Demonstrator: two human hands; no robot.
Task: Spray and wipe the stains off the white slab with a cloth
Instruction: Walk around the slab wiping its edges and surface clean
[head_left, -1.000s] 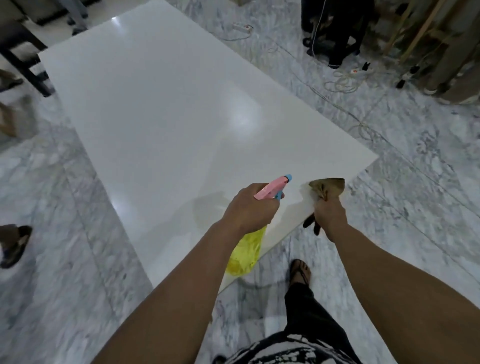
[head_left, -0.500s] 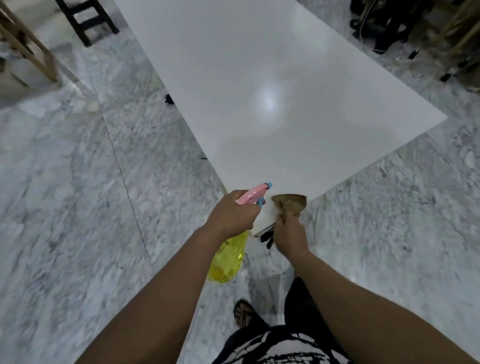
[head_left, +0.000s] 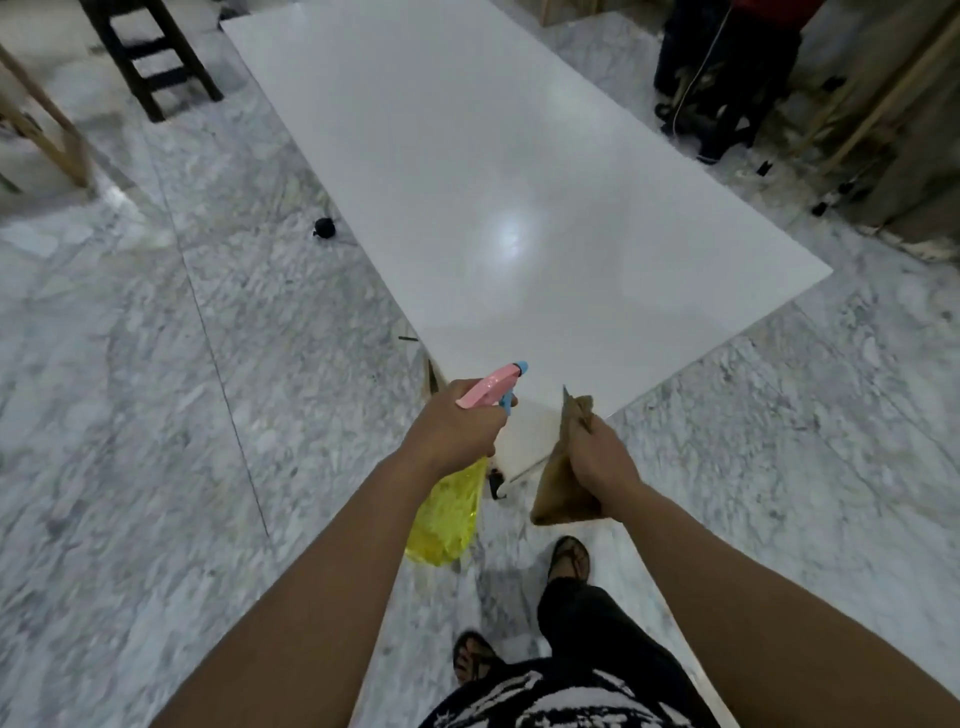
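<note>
Taking the large glossy white slab (head_left: 519, 208) as the landmark, it lies flat on the grey-veined marble floor (head_left: 130, 389), stretching away from the person, whose feet stand at its near corner. To the left of that corner the left hand (head_left: 457, 431) grips the pink-and-blue trigger head of a translucent yellow spray bottle (head_left: 447, 519), fingers curled round the neck, nozzle aimed over the near end of the slab. Just right of the corner the right hand (head_left: 597, 457) clutches a crumpled brown cloth (head_left: 558, 483), which hangs off the slab's edge without touching the surface. No stain can be made out on the slab; glare from a ceiling light sits near its middle. Judging from here, the risk is spray landing short on the marble floor, since the nozzle barely overhangs the corner, leaving a slippery patch beside sandalled feet; glare could also hide marks and let them be missed. Compared with half a second ago, the view has swung so the slab runs further right, and the cloth now hangs lower and looser.
</note>
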